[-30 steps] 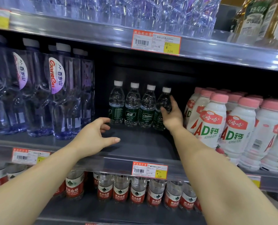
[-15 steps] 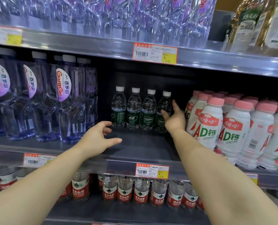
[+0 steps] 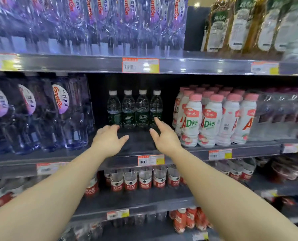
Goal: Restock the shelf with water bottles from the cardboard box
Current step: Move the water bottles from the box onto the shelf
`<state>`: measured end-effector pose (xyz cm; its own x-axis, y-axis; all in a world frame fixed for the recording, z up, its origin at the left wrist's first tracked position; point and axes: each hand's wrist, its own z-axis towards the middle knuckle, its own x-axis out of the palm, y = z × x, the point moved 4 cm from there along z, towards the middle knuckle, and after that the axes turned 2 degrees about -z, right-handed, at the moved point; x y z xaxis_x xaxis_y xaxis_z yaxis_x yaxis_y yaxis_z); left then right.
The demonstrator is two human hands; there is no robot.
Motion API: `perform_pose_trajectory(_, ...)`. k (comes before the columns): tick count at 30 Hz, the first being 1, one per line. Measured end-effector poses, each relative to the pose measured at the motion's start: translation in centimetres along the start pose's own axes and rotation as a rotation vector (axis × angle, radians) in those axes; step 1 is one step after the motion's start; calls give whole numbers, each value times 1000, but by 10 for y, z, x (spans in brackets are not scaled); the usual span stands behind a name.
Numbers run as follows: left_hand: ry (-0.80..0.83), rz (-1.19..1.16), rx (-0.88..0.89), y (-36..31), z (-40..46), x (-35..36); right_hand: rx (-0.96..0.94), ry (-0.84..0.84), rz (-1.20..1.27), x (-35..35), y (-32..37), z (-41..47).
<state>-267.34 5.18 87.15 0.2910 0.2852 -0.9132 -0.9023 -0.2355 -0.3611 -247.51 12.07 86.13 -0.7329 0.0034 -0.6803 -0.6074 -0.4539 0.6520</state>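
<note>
Four small water bottles (image 3: 135, 110) with white caps and green labels stand upright in a row at the back of a dark shelf (image 3: 137, 145); both bare hands reach toward them, holding nothing; the left hand (image 3: 108, 140) hangs loosely curled, the right hand (image 3: 163, 138) spread, its forefinger near the rightmost bottle; likely light, smooth, thin-walled and squeezable; best gripped around the labelled middle; no cardboard box in view.

Large purple-labelled bottles (image 3: 61, 112) left of the gap. Pink-capped white AD drink bottles (image 3: 210, 119) on the right. Red-labelled bottles (image 3: 145, 180) 1 tier below. Orange price tag (image 3: 151, 160) on the edge strip.
</note>
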Motion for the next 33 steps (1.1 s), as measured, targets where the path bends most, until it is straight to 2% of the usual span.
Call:
perform_pose_trajectory(3,-56,174,44,-38,-32,0,-32,3,-25,-33,-6,-36)
perform_pose_trajectory(6,-100,252,108,-99,-69,9,-41,8,-100,-83,-31,-81)
perform_pose_trajectory(10,-78,277,229,-217,-123,43,-1,-46,-371,-181,-98,-145)
perform_pose_trajectory(13,-38,266,350,-313,-156,75,115,-91,-572,-264,-155,-193)
perform_pose_trajectory(16,-4,239,485,-399,-184,110,250,-164,-673,-338,-207,-240)
perform_pose_trajectory(24,80,94,811,-615,-246,203,627,-239,-687,-483,-349,-348)
perform_pose_trajectory(33,175,15,1013,-818,-233,331,835,-336,-768,-600,-514,-371)
